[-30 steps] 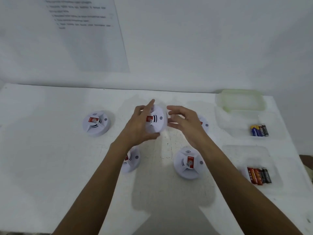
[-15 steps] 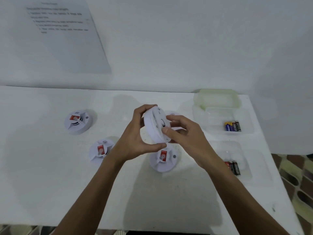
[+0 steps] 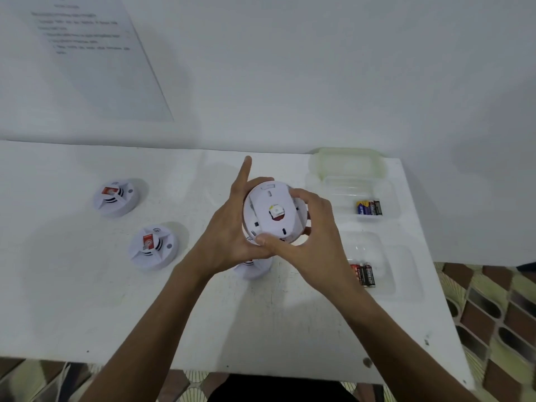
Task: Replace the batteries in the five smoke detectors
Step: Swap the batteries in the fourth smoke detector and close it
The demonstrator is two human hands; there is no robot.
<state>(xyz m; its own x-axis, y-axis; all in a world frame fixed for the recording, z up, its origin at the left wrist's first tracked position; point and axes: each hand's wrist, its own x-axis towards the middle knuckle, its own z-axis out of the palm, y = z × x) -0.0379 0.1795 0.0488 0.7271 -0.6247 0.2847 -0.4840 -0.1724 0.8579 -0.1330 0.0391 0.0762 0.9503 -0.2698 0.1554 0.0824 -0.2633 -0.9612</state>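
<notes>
1. The white table [image 3: 87,314] has bare room at 7 o'clock of my hands. Its right edge runs just past the trays, and its near edge lies at 6 o'clock.
2. I hold the smoke detector [image 3: 274,213] above the table, underside towards me. My left hand [image 3: 229,239] grips its 9 o'clock rim, and my right hand [image 3: 307,236] curls round its 3 o'clock rim.
3. At 3 o'clock a clear tray [image 3: 342,192] holds blue-and-black batteries [image 3: 369,207]; at 4 o'clock a second tray [image 3: 362,245] holds red-and-black batteries [image 3: 364,274].
</notes>
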